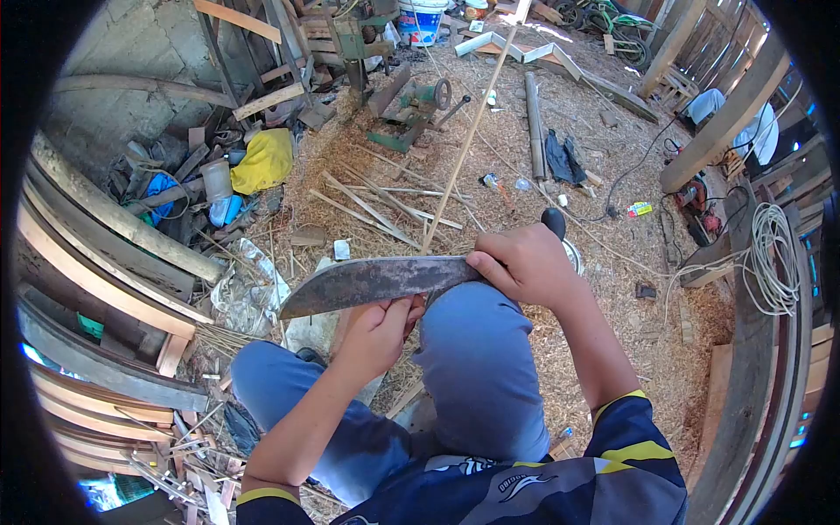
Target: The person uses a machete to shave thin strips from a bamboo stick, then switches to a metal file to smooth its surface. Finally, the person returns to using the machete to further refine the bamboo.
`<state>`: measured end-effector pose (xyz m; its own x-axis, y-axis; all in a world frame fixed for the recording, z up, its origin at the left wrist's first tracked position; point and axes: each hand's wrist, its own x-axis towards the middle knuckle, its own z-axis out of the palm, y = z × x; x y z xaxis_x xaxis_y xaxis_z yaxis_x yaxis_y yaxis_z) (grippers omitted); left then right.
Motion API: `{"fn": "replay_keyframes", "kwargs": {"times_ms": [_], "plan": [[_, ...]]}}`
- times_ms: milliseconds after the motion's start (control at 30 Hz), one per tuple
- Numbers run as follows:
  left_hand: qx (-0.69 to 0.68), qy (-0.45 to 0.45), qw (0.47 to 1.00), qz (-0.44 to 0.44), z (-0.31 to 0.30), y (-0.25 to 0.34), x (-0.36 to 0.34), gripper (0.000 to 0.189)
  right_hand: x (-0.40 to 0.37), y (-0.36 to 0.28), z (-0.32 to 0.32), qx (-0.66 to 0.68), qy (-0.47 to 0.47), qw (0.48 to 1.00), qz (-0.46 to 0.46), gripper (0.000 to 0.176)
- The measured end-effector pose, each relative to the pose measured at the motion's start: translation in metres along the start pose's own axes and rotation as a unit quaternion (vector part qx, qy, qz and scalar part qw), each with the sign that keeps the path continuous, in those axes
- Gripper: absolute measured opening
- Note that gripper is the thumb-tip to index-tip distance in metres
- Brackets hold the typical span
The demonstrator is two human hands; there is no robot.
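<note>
A broad machete [376, 284] lies across, by the bent right knee [477, 350] — the right hand [529, 267] clenched at its handle. Below the blade, the left hand [372, 337] apparently pinches a long wooden strip [473, 131] slanting away. The blade seems set against the strip; moving it calls for steadiness — left fingers clear. Shavings [612, 350] litter the ground.

Floor: wood shavings and scraps throughout. Left: yellow cloth [264, 161] among debris by the wall; curved wooden pieces [105, 280] below it. Far side: white-and-blue bucket [422, 23], green metal machine [407, 118]. Right: coiled pale cable [772, 267] hanging on a wooden beam [754, 350]; dark plastic piece [564, 157] beside a long pole [535, 125]
</note>
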<state>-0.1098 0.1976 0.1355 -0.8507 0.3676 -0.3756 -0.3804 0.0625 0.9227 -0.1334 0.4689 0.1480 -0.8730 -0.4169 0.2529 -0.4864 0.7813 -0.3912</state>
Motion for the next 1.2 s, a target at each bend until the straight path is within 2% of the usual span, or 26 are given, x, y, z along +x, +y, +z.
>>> {"fn": "replay_keyframes", "kwargs": {"times_ms": [67, 167, 267, 367, 467, 567, 667, 767, 800, 900, 933, 1033, 1133, 1200], "plan": [[-0.054, 0.096, 0.994, 0.011, 0.024, 0.000, -0.009, 0.031, -0.002, -0.001, -0.001, -0.014, 0.008, 1.000, -0.008, 0.033], [0.098, 0.025, 0.991, 0.090, -0.001, -0.018, -0.010, 0.033, -0.007, 0.001, -0.001, -0.015, 0.040, 0.999, -0.016, 0.036], [0.127, 0.071, 0.969, 0.201, 0.008, -0.012, -0.019, 0.031, -0.010, 0.001, -0.006, -0.029, 0.044, 0.998, -0.015, 0.036], [0.151, 0.085, 0.978, 0.115, 0.014, -0.005, -0.022, 0.033, -0.011, 0.000, -0.008, -0.036, 0.029, 0.999, -0.006, 0.037], [0.131, 0.076, 0.982, 0.112, 0.019, -0.007, -0.011, 0.033, -0.010, -0.002, -0.006, -0.036, 0.029, 0.999, -0.010, 0.039], [0.212, 0.095, 0.957, 0.173, 0.017, -0.014, -0.013, 0.029, -0.011, -0.003, -0.003, -0.034, 0.039, 0.999, -0.019, 0.040], [0.182, 0.119, 0.959, 0.182, 0.024, -0.032, -0.041, 0.022, -0.017, 0.000, -0.005, -0.019, 0.038, 0.999, -0.003, 0.041], [0.124, 0.100, 0.974, 0.164, 0.032, -0.043, -0.053, 0.017, -0.019, 0.007, -0.006, -0.013, 0.035, 0.999, 0.007, 0.042], [0.148, 0.110, 0.973, 0.138, 0.031, -0.044, -0.052, 0.018, -0.020, 0.009, -0.007, -0.014, 0.028, 0.999, 0.006, 0.042], [0.166, 0.130, 0.961, 0.181, 0.037, -0.019, -0.026, 0.021, -0.013, 0.000, -0.012, -0.038, 0.015, 0.999, -0.012, 0.044], [0.196, 0.147, 0.942, 0.229, 0.039, -0.014, -0.020, 0.023, -0.012, -0.003, -0.012, -0.040, 0.011, 0.999, -0.014, 0.044], [0.225, 0.157, 0.930, 0.246, 0.035, -0.019, -0.014, 0.024, -0.010, -0.006, -0.016, -0.051, 0.006, 0.998, -0.019, 0.045], [0.267, 0.148, 0.919, 0.249, 0.032, -0.017, -0.029, 0.023, -0.010, -0.008, -0.018, -0.059, 0.011, 0.998, -0.030, 0.045], [0.226, 0.154, 0.939, 0.210, 0.031, -0.022, -0.036, 0.023, -0.012, -0.009, -0.019, -0.059, 0.019, 0.997, -0.038, 0.045]]}}
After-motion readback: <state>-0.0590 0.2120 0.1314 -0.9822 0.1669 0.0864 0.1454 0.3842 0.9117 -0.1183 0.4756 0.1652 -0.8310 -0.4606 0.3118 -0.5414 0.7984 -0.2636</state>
